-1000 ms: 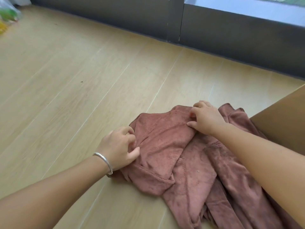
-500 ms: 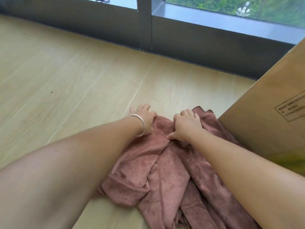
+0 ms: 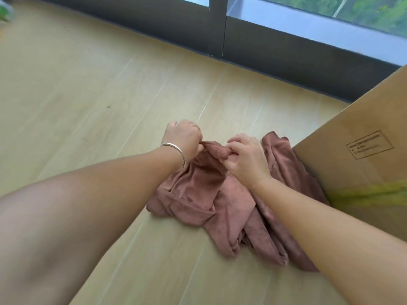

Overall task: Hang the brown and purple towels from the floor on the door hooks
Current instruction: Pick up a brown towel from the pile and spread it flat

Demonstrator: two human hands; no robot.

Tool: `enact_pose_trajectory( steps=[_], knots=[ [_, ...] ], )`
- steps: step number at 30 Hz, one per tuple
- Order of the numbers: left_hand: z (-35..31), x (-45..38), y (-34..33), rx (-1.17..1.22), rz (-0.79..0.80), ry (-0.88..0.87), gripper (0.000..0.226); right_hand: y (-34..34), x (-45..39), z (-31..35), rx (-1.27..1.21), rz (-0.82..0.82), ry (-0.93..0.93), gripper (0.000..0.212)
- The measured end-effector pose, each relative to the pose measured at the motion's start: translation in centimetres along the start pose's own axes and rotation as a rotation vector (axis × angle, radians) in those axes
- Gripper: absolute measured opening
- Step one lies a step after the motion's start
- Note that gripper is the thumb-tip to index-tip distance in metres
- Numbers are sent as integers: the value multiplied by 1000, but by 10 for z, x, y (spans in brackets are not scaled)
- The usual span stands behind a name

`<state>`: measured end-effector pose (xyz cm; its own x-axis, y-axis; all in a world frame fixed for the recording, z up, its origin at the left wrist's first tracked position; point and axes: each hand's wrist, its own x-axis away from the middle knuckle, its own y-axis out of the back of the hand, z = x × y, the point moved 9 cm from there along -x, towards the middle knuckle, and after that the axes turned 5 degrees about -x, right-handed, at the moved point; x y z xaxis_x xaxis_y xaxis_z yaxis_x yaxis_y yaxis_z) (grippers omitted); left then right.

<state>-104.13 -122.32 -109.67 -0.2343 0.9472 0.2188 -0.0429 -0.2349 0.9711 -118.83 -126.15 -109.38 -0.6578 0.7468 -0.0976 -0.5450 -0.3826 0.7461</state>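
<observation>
The left hand (image 3: 184,138), a silver bracelet (image 3: 176,150) on its wrist, pinches the top edge of the brown towel (image 3: 211,199). Just right of that pinch, the right hand (image 3: 246,159) clenches the same raised edge. Below both grips the towel lies crumpled on the wooden floor (image 3: 88,95); right of them stands a cardboard box (image 3: 356,164).

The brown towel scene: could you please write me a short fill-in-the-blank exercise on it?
1. Both hands pinch the upper edge of the brown ____.
2. The bracelet sits on the ____ wrist.
3. Most of the brown towel lies on the wooden ____.
4. Beside the right hand stands a cardboard ____.

Answers: towel; left; floor; box
</observation>
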Motion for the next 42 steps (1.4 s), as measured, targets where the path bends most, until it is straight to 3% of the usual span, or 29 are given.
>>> enact_pose_trajectory(
  steps=[5, 10, 18, 25, 28, 33, 38, 42],
  knots=[
    [43, 68, 97, 113, -64, 61, 28, 62, 6, 104, -98, 3, 4, 11],
    [90, 130, 215, 241, -173, 118, 20, 122, -7, 201, -36, 108, -14, 6],
    [199, 205, 355, 79, -158, 240, 19, 206, -46, 343, 77, 130, 122, 5],
    [278, 283, 371, -69, 60, 396, 21, 218, -61, 449, 49, 100, 307, 3],
    [283, 303, 369, 20, 81, 371, 42, 201, -57, 496, 23, 121, 373, 3],
    [271, 322, 382, 315, -118, 353, 55, 171, -49, 554, -33, 172, 412, 5],
    [274, 345, 389, 434, -306, 414, 36, 143, -37, 585, -36, 260, 448, 6],
    [285, 359, 383, 451, -328, 478, 20, 130, -29, 594, -38, 298, 450, 1]
  ],
)
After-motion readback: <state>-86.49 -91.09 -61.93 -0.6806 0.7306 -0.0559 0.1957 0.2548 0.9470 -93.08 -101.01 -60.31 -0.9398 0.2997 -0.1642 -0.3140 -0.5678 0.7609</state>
